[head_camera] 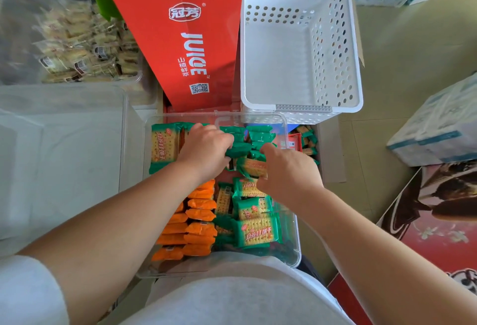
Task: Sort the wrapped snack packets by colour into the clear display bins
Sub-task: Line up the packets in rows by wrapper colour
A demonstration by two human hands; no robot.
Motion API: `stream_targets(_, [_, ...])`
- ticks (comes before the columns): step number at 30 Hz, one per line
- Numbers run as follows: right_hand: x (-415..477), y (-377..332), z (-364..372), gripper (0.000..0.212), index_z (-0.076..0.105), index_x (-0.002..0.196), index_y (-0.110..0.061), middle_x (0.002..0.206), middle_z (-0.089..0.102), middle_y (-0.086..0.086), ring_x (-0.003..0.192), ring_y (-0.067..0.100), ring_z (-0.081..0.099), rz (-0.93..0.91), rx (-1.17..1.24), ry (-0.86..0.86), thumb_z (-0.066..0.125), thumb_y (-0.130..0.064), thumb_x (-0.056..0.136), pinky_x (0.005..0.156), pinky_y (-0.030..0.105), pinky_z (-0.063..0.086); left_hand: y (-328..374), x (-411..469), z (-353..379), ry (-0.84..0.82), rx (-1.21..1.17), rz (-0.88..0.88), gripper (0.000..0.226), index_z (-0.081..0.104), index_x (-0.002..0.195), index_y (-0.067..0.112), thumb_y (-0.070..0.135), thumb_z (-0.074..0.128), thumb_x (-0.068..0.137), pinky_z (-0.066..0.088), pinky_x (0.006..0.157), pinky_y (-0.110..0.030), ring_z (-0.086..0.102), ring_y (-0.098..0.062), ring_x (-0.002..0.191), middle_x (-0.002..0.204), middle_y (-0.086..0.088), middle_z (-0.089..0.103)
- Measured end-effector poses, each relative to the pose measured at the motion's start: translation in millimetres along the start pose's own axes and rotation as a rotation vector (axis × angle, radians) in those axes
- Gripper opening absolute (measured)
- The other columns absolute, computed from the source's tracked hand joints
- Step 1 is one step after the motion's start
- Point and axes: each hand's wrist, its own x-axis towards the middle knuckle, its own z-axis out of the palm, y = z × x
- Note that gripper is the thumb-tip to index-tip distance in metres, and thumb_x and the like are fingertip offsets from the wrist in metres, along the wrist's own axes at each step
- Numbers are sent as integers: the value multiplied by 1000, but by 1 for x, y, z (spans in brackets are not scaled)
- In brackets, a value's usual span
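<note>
A clear bin [293,224] in front of me holds green cracker packets [255,231] on the right and at the far end, and a row of orange packets [200,224] on the left. My left hand [206,149] reaches into the far end of the bin, its fingers curled round green packets [238,148] standing on edge. My right hand [286,167] pinches a green packet [254,167] just beside them. The fingertips of both hands are partly hidden among the wrappers.
A white perforated basket [299,41] stands beyond the bin, next to a red juice carton [185,41]. Another clear bin [64,149] sits to the left, with a bin of pale wrapped snacks [82,48] behind it. Cartons [436,123] lie on the floor at right.
</note>
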Motion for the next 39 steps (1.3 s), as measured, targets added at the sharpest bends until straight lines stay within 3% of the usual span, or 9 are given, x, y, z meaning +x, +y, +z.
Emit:
stream_targets(3, [5,1,2,21,48,102,-20,71,52,-3,68,17,48,-78,-59,13,63,-22,87,56,32,40,7,-6,8,-22,90,-2,14,68,79,19,29,78,80,33,87,-42,57,-26,97,78,3,68])
stream_targets(6, [9,-5,11,18,56,106,-23,84,63,-6,85,20,53,-199,-127,26,57,-16,89,66,34,43,9,-13,14,4,74,21,12,68,72,19,11,74,78,32,89,-43,56,-27,95,70,4,65])
stream_targets(10, [16,-16,20,40,56,129,-27,97,58,-4,91,22,54,-312,-149,33,53,-13,91,74,34,45,-3,-23,16,18,6,113,37,74,107,22,0,69,77,36,97,-42,55,-24,103,95,6,69])
stream_targets(13, [23,-19,19,33,59,124,-25,100,56,-2,95,23,56,-281,-89,15,56,-16,92,76,35,51,-2,-37,7,19,-69,157,56,64,130,13,-4,68,77,46,96,-45,55,-27,108,114,-1,66])
stream_targets(18, [22,-10,15,24,61,111,-17,102,61,-1,88,22,60,-246,33,-73,60,-13,88,74,33,52,5,-42,6,-83,-281,18,43,58,139,14,8,57,96,50,100,-41,58,-26,120,131,-5,63])
stream_targets(21, [15,-3,14,26,61,110,-17,101,60,-3,80,18,55,-313,94,-98,62,-10,85,67,30,45,13,-33,2,-146,-274,14,36,62,133,19,15,55,98,53,89,-43,62,-25,109,121,-4,65])
stream_targets(27, [5,4,14,29,69,110,-20,108,58,1,79,28,61,-341,136,-44,65,-9,84,66,44,55,27,-20,0,-196,-76,35,15,69,103,24,21,56,94,55,68,-39,64,-24,83,88,1,67])
stream_targets(32, [-5,15,4,40,51,116,-23,98,66,-4,73,20,60,-249,194,94,74,-27,84,63,37,54,21,-21,7,-66,33,87,11,69,88,22,24,60,96,50,79,-39,56,-20,80,76,4,63])
stream_targets(39, [-6,30,-7,21,70,101,-15,90,67,1,78,25,64,-198,181,154,70,-12,81,66,37,55,9,-31,13,77,88,90,12,74,70,15,14,85,73,46,75,-41,56,-26,76,64,2,65])
